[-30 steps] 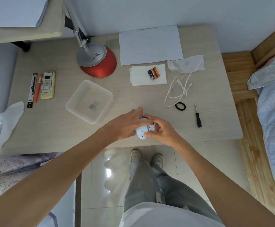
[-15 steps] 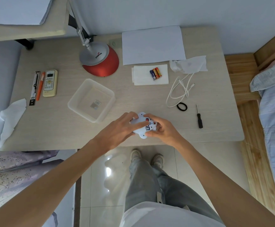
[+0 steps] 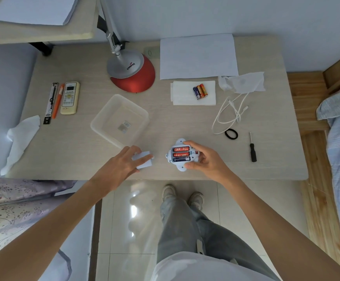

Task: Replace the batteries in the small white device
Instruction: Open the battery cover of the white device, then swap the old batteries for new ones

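Observation:
The small white device (image 3: 179, 144) lies near the table's front edge with its battery bay open, showing three batteries inside (image 3: 181, 154), two red and one dark blue. My right hand (image 3: 202, 159) grips the device from its right side. The white battery cover (image 3: 144, 161) is to the left of the device, under the fingers of my left hand (image 3: 122, 167), low over the table. Three loose batteries (image 3: 200, 91) lie side by side on a white tissue (image 3: 182, 94) further back.
A clear plastic tray (image 3: 104, 123) stands just behind my left hand. A black screwdriver (image 3: 253, 151), a black hair tie (image 3: 231, 134) and a white cable (image 3: 224, 112) lie at the right. A red lamp base (image 3: 136, 82), a remote (image 3: 69, 97), pens, paper and tissues fill the back and left.
My left hand has pulled the battery cover off the device and carried it to the left. The battery bay now lies open; my right hand keeps hold of the device.

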### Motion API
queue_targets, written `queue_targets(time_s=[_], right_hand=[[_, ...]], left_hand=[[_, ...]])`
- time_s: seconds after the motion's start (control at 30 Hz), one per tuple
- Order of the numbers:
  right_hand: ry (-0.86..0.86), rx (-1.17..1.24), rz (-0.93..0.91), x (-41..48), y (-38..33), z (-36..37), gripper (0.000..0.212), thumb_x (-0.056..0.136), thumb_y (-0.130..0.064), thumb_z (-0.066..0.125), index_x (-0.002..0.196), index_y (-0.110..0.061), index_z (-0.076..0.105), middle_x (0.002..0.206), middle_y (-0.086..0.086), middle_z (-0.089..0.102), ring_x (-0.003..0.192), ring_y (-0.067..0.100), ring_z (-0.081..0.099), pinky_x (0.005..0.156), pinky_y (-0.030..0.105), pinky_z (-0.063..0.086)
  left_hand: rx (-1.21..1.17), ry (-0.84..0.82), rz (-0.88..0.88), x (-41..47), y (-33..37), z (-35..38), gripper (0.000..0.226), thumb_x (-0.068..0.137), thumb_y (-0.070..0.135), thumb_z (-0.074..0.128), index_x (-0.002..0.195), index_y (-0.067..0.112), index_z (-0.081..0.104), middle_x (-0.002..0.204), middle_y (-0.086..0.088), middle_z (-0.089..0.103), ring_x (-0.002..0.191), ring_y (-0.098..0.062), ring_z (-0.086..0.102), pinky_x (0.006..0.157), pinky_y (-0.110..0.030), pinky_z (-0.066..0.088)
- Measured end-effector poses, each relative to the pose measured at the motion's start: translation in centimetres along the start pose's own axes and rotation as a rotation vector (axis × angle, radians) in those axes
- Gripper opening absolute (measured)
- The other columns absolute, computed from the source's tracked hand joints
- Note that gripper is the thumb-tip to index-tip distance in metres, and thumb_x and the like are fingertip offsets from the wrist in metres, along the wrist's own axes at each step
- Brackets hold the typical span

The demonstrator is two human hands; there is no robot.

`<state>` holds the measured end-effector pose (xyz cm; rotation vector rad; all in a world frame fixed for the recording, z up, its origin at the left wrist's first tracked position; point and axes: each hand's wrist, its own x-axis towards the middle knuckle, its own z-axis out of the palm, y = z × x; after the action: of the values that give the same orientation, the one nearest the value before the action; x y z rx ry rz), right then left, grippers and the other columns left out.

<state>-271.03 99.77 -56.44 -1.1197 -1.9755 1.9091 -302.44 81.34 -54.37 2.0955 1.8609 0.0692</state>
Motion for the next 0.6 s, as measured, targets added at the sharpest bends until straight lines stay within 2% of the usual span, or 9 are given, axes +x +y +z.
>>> queue_targets(time_s=[0.1,0.2,0.33,0.47,0.53,0.6], right_hand=[[-0.007,0.021,0.003,0.1,0.1,0.0,0.074,0.085,-0.021,0.093,0.151,-0.029,0.061,0.138,0.002,0.072,0.122,0.025,0.074,0.107,0.055,0.059],[-0.003,0.022,0.003,0.1,0.1,0.1,0.074,0.086,-0.017,0.093,0.152,-0.027,0.061,0.139,0.002,0.072,0.123,0.024,0.074,0.108,0.053,0.059],[0.001,0.015,0.001,0.0,0.0,0.0,0.074,0.085,-0.017,0.093,0.151,-0.026,0.061,0.139,0.001,0.072,0.122,0.022,0.074,0.107,0.053,0.060],[-0.006,0.009,-0.004,0.0,-0.1,0.0,0.074,0.085,-0.018,0.093,0.151,-0.027,0.061,0.138,0.001,0.072,0.121,0.021,0.074,0.106,0.052,0.060],[-0.003,0.007,-0.006,0.0,-0.1,0.1,0.075,0.085,-0.020,0.094,0.151,-0.027,0.061,0.139,0.001,0.072,0.121,0.021,0.074,0.106,0.052,0.061],[-0.002,0.005,-0.004,0.0,-0.2,0.1,0.074,0.085,-0.019,0.093,0.152,-0.026,0.061,0.139,0.001,0.072,0.121,0.020,0.074,0.105,0.050,0.061]], left_hand=[[-0.005,0.001,-0.025,-0.3,-0.2,-0.2,0.078,0.094,0.018,0.083,0.159,0.035,0.044,0.138,-0.006,0.048,0.111,-0.020,0.058,0.067,-0.036,0.065],[-0.033,0.013,-0.071,-0.7,0.1,-0.1,0.074,0.095,0.018,0.082,0.158,0.034,0.047,0.136,-0.005,0.050,0.108,-0.020,0.061,0.068,-0.036,0.064],[-0.079,0.017,-0.122,-1.1,0.0,-0.1,0.070,0.097,0.025,0.079,0.159,0.035,0.048,0.145,-0.002,0.049,0.123,-0.022,0.062,0.082,-0.040,0.067],[-0.048,0.032,-0.137,-1.5,0.8,-0.6,0.069,0.094,0.022,0.082,0.156,0.029,0.053,0.152,-0.005,0.048,0.129,-0.025,0.060,0.083,-0.043,0.067],[-0.066,0.080,-0.179,-1.5,2.0,-1.0,0.068,0.090,0.014,0.086,0.152,0.025,0.059,0.148,-0.006,0.053,0.124,-0.027,0.063,0.081,-0.046,0.067],[-0.082,0.162,-0.230,-1.0,3.7,-1.6,0.057,0.090,0.011,0.084,0.143,0.021,0.066,0.135,-0.005,0.061,0.115,-0.027,0.066,0.076,-0.048,0.066]])
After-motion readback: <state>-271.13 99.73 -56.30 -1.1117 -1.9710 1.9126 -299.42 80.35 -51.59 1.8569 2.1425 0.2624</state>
